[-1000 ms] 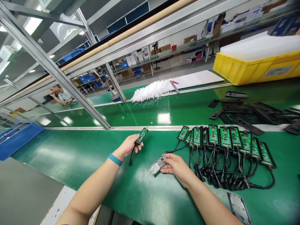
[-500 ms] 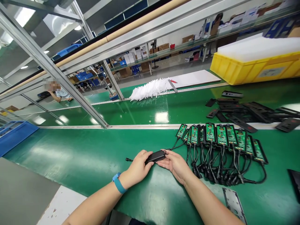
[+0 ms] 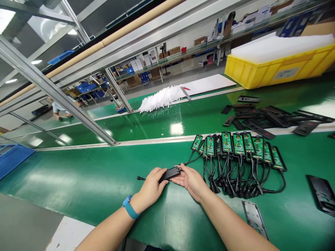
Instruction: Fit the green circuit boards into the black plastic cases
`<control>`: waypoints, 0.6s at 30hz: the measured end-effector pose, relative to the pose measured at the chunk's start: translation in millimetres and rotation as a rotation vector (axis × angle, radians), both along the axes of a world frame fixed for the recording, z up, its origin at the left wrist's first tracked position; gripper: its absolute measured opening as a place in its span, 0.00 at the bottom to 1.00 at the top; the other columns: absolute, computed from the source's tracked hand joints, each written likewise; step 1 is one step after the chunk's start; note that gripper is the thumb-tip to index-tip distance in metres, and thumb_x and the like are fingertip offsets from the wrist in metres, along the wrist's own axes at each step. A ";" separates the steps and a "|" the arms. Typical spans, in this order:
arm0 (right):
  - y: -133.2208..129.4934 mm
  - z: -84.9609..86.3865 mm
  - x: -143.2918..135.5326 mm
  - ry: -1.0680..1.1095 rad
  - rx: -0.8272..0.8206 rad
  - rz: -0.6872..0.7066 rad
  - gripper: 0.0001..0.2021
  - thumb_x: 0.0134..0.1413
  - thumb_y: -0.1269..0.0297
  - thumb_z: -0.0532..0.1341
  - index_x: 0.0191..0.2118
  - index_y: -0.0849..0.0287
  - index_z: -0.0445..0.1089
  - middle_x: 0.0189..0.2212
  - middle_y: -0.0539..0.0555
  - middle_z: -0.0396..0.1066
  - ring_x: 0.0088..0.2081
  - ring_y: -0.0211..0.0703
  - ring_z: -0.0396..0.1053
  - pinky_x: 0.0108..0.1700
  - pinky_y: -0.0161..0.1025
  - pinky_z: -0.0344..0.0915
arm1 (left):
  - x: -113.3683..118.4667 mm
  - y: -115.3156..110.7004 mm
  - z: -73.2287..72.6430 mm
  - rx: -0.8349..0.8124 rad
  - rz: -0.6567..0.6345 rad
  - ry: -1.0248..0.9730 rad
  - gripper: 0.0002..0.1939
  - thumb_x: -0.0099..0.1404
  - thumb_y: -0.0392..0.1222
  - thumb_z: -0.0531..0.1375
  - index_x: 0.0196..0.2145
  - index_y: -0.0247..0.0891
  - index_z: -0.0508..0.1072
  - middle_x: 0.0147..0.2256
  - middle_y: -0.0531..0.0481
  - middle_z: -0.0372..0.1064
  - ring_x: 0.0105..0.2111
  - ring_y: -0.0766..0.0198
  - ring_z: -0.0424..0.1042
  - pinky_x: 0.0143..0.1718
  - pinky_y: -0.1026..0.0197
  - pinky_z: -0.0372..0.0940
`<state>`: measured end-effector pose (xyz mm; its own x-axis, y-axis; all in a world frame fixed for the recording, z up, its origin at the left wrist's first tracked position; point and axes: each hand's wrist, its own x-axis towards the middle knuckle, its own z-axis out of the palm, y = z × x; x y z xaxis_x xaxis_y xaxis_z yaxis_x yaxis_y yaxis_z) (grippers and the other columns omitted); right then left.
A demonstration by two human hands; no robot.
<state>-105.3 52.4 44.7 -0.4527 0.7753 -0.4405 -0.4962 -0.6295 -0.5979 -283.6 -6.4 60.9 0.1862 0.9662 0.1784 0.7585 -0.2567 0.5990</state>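
Between my two hands is a black plastic case (image 3: 170, 173), oblong, held just above the green bench. My left hand (image 3: 152, 186), with a blue band at the wrist, grips its left end, thumb in front and fingers over the top. At the other end my right hand (image 3: 190, 181) supports it, fingers beneath and thumb near the corner. A short black cable with a plug (image 3: 140, 178) sticks out to the left. To the right lie several green circuit boards (image 3: 238, 144) in black half-cases, their black cables (image 3: 235, 177) bunched toward me.
Loose black covers (image 3: 272, 116) are heaped beyond the boards. One cover (image 3: 255, 217) lies near my right forearm, another black shell (image 3: 321, 193) at far right. A yellow bin (image 3: 277, 73), white strips (image 3: 162, 97) and a metal post (image 3: 78, 101) stand behind. A person (image 3: 60, 108) sits far left.
The view has shifted slightly, so the bench things sit further left in it. Both hands keep their hold on the black case. The person at far left has changed posture.
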 end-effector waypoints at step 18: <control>-4.2 3.8 1.5 -0.031 0.091 0.036 0.13 0.54 0.56 0.64 0.37 0.63 0.68 0.33 0.59 0.76 0.35 0.46 0.76 0.47 0.48 0.71 | -7.2 5.3 -6.6 0.067 -0.051 0.081 0.23 0.65 0.35 0.57 0.58 0.42 0.65 0.48 0.42 0.68 0.49 0.56 0.67 0.52 0.48 0.64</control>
